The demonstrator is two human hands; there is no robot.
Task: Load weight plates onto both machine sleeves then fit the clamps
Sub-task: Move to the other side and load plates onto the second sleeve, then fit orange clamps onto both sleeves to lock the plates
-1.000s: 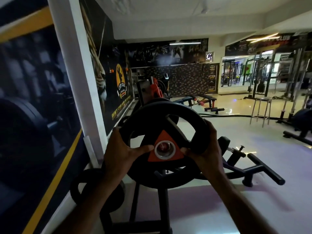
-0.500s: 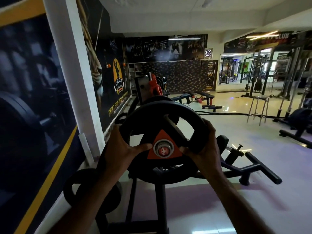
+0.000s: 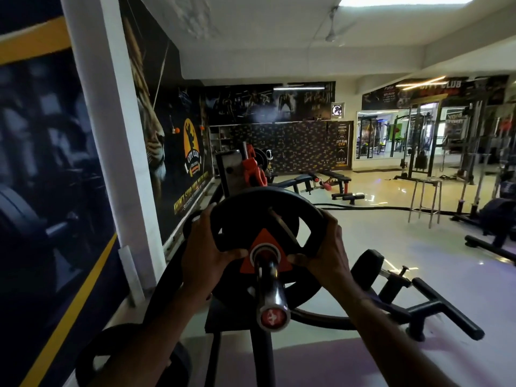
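Both forearms reach up from the bottom of the frame toward its centre, wrists bent slightly back, palms facing each other across a black weight plate [image 3: 251,216]. The left hand [image 3: 206,255] is on the plate's left side, fingers wrapped over the rim and through a cut-out, thumb lying toward the orange triangle at the hub. The right hand [image 3: 325,252] mirrors it on the right side, fingers curled over the rim, thumb pointing in at the hub.

Half a second ago the plate's centre hole showed only the tip of the sleeve; now the chrome sleeve [image 3: 269,291] sticks well out through the hole toward the camera, its red end cap low at the centre, so the plate has slid further on. The hands have gone along with it and kept the same hold.

Each grip is closed around the plate, fingers and thumb pinching the rim and spoke. The plate sits upright on the sleeve at the centre of the frame. An orange clamp [image 3: 255,170] sits on the machine above and behind the plate. Another plate [image 3: 117,356] lies at the lower left.
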